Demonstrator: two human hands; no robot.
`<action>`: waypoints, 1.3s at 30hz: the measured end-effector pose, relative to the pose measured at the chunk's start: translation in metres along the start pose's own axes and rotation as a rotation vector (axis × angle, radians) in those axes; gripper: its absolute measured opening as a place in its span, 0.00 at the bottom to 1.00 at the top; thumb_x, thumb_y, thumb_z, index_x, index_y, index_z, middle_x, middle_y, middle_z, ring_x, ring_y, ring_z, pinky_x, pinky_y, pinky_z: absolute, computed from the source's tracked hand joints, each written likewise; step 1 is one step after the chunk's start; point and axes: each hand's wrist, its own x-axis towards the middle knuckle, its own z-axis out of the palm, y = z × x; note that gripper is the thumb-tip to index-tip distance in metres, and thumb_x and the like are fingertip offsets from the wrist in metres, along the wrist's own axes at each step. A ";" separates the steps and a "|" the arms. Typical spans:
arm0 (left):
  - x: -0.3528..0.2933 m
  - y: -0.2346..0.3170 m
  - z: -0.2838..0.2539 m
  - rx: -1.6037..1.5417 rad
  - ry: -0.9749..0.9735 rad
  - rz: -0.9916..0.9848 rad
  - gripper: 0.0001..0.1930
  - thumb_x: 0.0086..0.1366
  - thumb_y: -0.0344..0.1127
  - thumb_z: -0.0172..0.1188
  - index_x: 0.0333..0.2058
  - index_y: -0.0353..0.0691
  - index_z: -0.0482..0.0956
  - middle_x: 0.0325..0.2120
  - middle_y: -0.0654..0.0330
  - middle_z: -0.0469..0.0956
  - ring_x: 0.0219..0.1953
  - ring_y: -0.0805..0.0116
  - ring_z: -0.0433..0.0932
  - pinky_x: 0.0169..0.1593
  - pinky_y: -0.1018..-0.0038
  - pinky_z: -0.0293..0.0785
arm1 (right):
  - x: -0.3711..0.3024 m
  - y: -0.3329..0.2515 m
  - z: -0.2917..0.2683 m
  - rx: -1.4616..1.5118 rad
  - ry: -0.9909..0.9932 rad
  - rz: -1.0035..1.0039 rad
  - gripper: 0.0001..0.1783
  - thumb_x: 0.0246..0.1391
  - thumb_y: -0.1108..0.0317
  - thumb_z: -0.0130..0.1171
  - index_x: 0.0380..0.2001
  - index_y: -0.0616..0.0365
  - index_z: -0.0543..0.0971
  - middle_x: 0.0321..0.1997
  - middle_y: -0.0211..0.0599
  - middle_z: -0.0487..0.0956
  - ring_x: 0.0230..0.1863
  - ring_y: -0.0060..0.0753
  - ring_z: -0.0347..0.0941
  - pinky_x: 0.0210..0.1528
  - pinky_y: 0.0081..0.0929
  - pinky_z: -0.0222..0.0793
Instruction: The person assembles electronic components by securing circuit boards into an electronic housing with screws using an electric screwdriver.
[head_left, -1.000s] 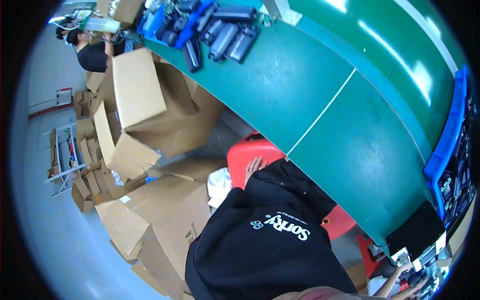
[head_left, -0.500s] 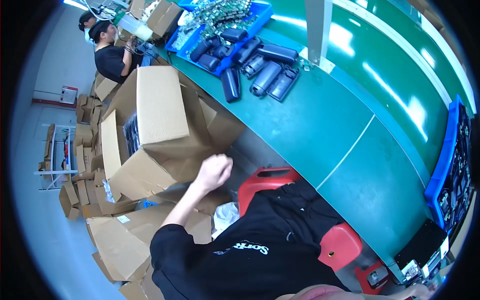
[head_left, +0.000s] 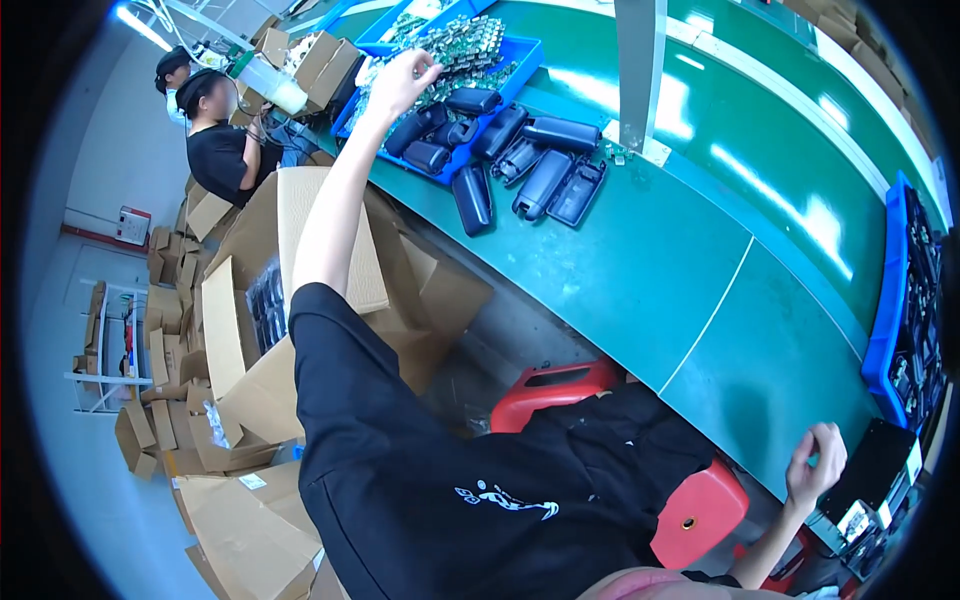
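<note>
My left hand (head_left: 404,84) is stretched out over a blue tray (head_left: 522,68) heaped with green circuit boards (head_left: 470,45). Its fingers are loosely bent and apart, and I see nothing held in them. Right beside it, dark blue plastic housings (head_left: 425,120) lie at the tray's near end. More housings (head_left: 545,183) are spread on the green table just outside the tray. My right hand (head_left: 817,466) hovers at the table's near edge on the right, fingers half curled with a gap to the thumb. No thing shows in it.
Left of the table stands an open cardboard box (head_left: 232,330) with dark bagged parts inside. A red stool (head_left: 700,515) is under me. A blue bin (head_left: 893,300) of dark parts and a black device (head_left: 870,470) are at the right. A grey post (head_left: 640,75) rises from the table. Two people work far left.
My left hand has moved from beside the cardboard box up and forward to the circuit-board tray. My right hand has risen from the lower right corner to the table's edge.
</note>
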 end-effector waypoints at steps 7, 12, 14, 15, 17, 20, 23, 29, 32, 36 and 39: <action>0.028 -0.018 0.039 0.051 -0.518 0.013 0.19 0.59 0.50 0.63 0.36 0.39 0.82 0.30 0.52 0.82 0.36 0.56 0.81 0.43 0.63 0.76 | 0.087 -0.053 0.055 0.278 -0.287 -0.148 0.07 0.42 0.81 0.58 0.26 0.60 0.73 0.18 0.33 0.67 0.17 0.30 0.66 0.21 0.28 0.57; 0.050 0.010 0.059 0.159 -0.731 -0.107 0.28 0.57 0.59 0.63 0.42 0.38 0.82 0.39 0.49 0.82 0.42 0.53 0.81 0.48 0.63 0.76 | 0.154 -0.081 0.101 0.553 -0.389 -0.071 0.05 0.49 0.79 0.58 0.31 0.60 0.75 0.23 0.36 0.71 0.20 0.30 0.71 0.25 0.24 0.66; 0.051 0.029 0.064 0.254 -0.871 -0.189 0.34 0.53 0.64 0.62 0.42 0.36 0.82 0.41 0.47 0.81 0.45 0.52 0.80 0.50 0.63 0.75 | 0.184 -0.092 0.126 0.623 -0.419 -0.117 0.04 0.53 0.76 0.57 0.33 0.60 0.76 0.26 0.37 0.73 0.22 0.29 0.71 0.26 0.24 0.67; 0.054 0.036 0.064 0.301 -0.936 -0.228 0.37 0.51 0.67 0.62 0.43 0.35 0.82 0.42 0.47 0.81 0.46 0.52 0.80 0.51 0.63 0.75 | 0.197 -0.096 0.140 0.631 -0.410 -0.151 0.04 0.54 0.75 0.57 0.34 0.60 0.76 0.27 0.36 0.74 0.22 0.29 0.71 0.26 0.24 0.67; 0.056 0.036 0.064 0.286 -0.988 -0.229 0.40 0.50 0.67 0.62 0.47 0.34 0.79 0.46 0.45 0.79 0.49 0.51 0.78 0.52 0.62 0.74 | 0.218 -0.112 0.168 0.656 -0.412 -0.175 0.05 0.55 0.73 0.56 0.35 0.59 0.76 0.29 0.37 0.75 0.24 0.31 0.72 0.27 0.25 0.68; 0.054 0.035 0.073 0.250 -1.098 -0.236 0.46 0.49 0.68 0.62 0.54 0.32 0.74 0.53 0.41 0.73 0.54 0.48 0.75 0.55 0.61 0.72 | 0.238 -0.137 0.211 0.703 -0.344 -0.207 0.07 0.55 0.72 0.55 0.38 0.59 0.76 0.32 0.39 0.78 0.29 0.36 0.76 0.32 0.28 0.71; 0.035 0.026 0.080 0.314 -0.865 -0.305 0.54 0.52 0.68 0.60 0.64 0.29 0.55 0.61 0.31 0.59 0.61 0.42 0.66 0.61 0.58 0.66 | 0.242 -0.149 0.247 0.720 -0.450 -0.215 0.08 0.55 0.72 0.55 0.39 0.58 0.77 0.34 0.40 0.80 0.33 0.39 0.78 0.37 0.30 0.73; 0.034 0.027 0.081 0.185 -0.842 -0.311 0.53 0.53 0.62 0.63 0.65 0.29 0.51 0.61 0.28 0.56 0.62 0.39 0.64 0.62 0.57 0.66 | 0.233 -0.156 0.277 0.829 -0.376 -0.196 0.08 0.55 0.72 0.55 0.38 0.58 0.76 0.36 0.41 0.80 0.36 0.42 0.78 0.39 0.32 0.74; 0.029 0.023 0.085 0.165 -0.752 -0.249 0.49 0.54 0.59 0.64 0.64 0.31 0.55 0.58 0.29 0.62 0.59 0.39 0.67 0.61 0.56 0.67 | 0.231 -0.157 0.279 0.826 -0.413 -0.194 0.07 0.55 0.71 0.54 0.37 0.58 0.75 0.37 0.42 0.80 0.39 0.45 0.79 0.41 0.35 0.74; 0.022 0.032 0.090 0.224 -0.600 -0.261 0.39 0.53 0.53 0.66 0.58 0.33 0.67 0.50 0.33 0.72 0.53 0.41 0.74 0.56 0.57 0.72 | 0.228 -0.157 0.282 0.821 -0.376 -0.243 0.06 0.55 0.72 0.54 0.37 0.58 0.75 0.36 0.42 0.80 0.38 0.45 0.79 0.41 0.36 0.74; 0.026 0.035 0.081 0.246 -0.543 -0.107 0.30 0.48 0.47 0.70 0.48 0.36 0.78 0.40 0.42 0.79 0.42 0.45 0.80 0.50 0.58 0.76 | 0.228 -0.154 0.283 0.798 -0.340 -0.296 0.06 0.55 0.72 0.54 0.36 0.58 0.75 0.36 0.41 0.80 0.38 0.44 0.79 0.41 0.36 0.74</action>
